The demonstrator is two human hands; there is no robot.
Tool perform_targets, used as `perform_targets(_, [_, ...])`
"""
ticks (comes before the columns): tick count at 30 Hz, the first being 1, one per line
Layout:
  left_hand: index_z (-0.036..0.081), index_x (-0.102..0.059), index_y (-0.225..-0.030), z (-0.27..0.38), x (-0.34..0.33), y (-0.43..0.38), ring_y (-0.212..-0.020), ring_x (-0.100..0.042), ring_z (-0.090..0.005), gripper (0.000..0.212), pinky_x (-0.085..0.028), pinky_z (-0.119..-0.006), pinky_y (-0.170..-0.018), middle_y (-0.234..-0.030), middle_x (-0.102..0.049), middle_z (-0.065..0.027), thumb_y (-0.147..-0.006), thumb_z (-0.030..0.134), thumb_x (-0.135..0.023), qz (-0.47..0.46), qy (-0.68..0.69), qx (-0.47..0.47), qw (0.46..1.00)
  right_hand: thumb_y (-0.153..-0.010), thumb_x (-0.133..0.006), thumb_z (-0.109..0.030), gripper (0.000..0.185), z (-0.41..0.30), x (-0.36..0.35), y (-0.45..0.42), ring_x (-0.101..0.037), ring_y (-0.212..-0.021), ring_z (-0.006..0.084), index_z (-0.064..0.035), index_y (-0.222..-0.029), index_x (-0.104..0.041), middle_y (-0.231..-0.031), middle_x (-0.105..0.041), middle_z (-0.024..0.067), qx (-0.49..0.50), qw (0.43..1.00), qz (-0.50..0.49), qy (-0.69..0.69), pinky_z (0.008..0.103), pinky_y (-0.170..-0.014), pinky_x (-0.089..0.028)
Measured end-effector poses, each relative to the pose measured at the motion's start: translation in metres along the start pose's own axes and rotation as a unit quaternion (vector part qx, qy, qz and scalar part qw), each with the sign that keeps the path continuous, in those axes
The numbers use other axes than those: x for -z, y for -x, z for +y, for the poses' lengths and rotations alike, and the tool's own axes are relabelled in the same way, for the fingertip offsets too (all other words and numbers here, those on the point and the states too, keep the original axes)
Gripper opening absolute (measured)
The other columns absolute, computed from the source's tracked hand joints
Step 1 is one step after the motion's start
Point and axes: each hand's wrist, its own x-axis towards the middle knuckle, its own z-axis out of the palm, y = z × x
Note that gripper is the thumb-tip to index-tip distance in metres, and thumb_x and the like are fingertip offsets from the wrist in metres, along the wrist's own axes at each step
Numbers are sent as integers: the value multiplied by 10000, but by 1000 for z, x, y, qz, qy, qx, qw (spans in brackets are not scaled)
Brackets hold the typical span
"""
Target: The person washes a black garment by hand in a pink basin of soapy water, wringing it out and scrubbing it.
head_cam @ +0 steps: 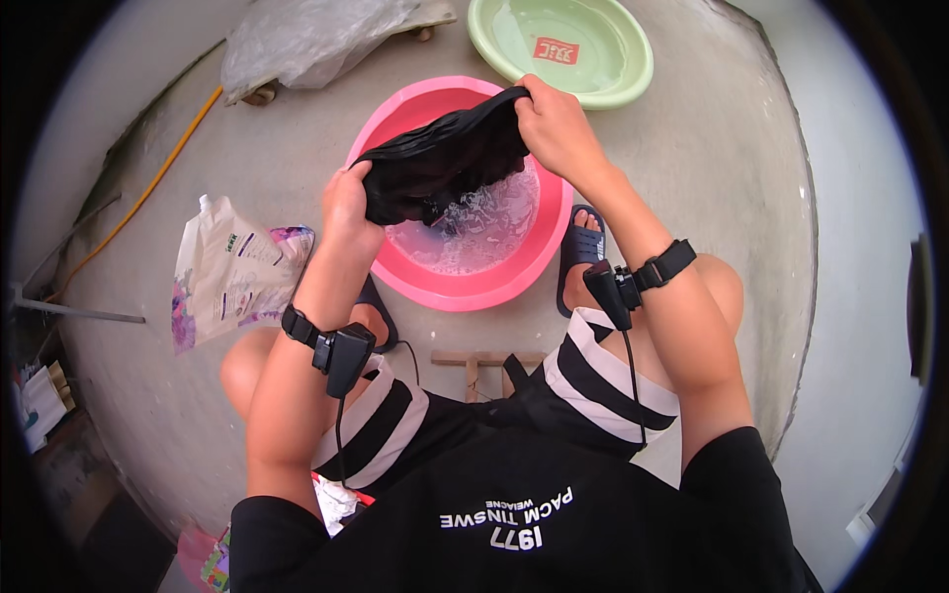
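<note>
A wet black cloth garment [445, 159] is stretched between my two hands above a pink plastic basin [474, 293]. My left hand [347, 200] grips its left end near the basin's left rim. Higher up on the right, my right hand [556, 126] pinches the other end, close to the basin's far right rim. Foamy water [474, 237] stands in the basin under the cloth. The garment's lower edge hangs close over the suds; whether it touches them I cannot tell. Its kind is unclear from the folds.
Behind the basin at the right sits a light green plastic basin [630, 81] holding water. A detergent refill pouch [230, 274] lies on the concrete floor at the left. Clear plastic sheeting [304, 44] covers a low wooden board. A yellow hose [159, 178] runs along the left wall.
</note>
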Motion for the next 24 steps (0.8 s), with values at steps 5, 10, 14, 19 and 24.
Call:
perform_targets(5, [29,-619,-1143,-11,-1,-1,-884,-718,-247,192,-591,-400,-725,-1014,-716,-108,-991,141,-648,-3,-85,-53,995,-861,-608,-187,329,-1,6,3,-682,-877,406,29,-1108,-620,-892,-689,259,-23,998,-58,15,440,-814,-527])
perform_targets(10, [25,-657,-1117,-10,-7,4,-878,-715,-239,187,-583,-404,-728,-1011,-727,-102,-972,143,-659,-3,-58,-71,996,-821,-658,-249,319,17,3,5,-689,-769,395,40,-954,-680,-771,-692,226,7,996,-48,79,427,-743,-541])
perform_targets(14, [104,-692,-1172,-5,-3,-3,-954,-723,-268,322,-576,-462,-819,-1078,-755,-71,-1028,341,-528,-14,-29,38,999,-836,-660,-302,358,9,6,2,-708,-722,335,46,-899,-717,-743,-712,198,-92,991,-69,64,397,-708,-544])
perform_targets(19, [97,-661,-1247,-13,-8,8,-1047,-710,-279,395,-567,-460,-915,-1161,-738,-84,-1064,383,-460,-62,-59,119,989,-898,-621,-446,540,-6,9,-3,-706,-742,288,83,-929,-726,-769,-724,191,-159,968,-186,56,390,-733,-537])
perform_targets(24, [62,-619,-1305,-37,-21,24,-989,-677,-196,547,-533,-345,-851,-1124,-701,-70,-1111,502,-356,-116,-128,66,983,-966,-557,-448,576,-18,-11,8,-691,-818,316,107,-995,-706,-868,-718,223,-160,959,-229,-44,416,-783,-516])
